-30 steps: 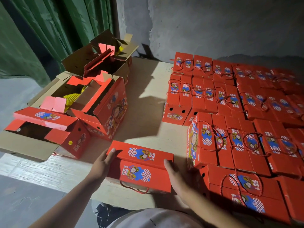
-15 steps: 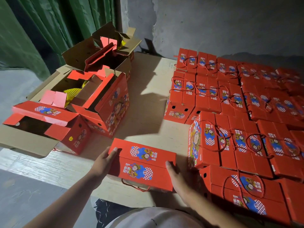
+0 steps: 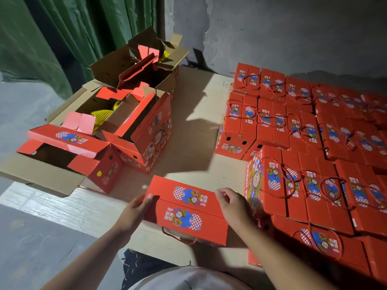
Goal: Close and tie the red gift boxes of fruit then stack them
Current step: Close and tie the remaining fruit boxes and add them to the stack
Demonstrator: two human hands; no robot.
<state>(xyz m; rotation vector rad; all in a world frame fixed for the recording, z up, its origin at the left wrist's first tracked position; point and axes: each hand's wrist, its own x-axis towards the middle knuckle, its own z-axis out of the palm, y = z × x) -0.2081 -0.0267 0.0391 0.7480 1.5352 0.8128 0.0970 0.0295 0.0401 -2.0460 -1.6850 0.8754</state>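
Note:
A closed red gift box lies on the wooden platform in front of me, its two top flaps meeting along the middle. A red cord handle hangs loose from its near side. My left hand presses on the box's left end, thumb on the top edge. My right hand is at the box's right end with its fingers curled above the top corner, holding nothing that I can see.
Several open red boxes with raised flaps stand at the left, one showing yellow fruit netting. Stacked closed, tied boxes fill the right. Bare platform runs between them. A green curtain hangs at back left.
My right hand has lifted from the box's right side to its top right corner, fingers now curled. The left hand stays on the left end. The view has shifted slightly.

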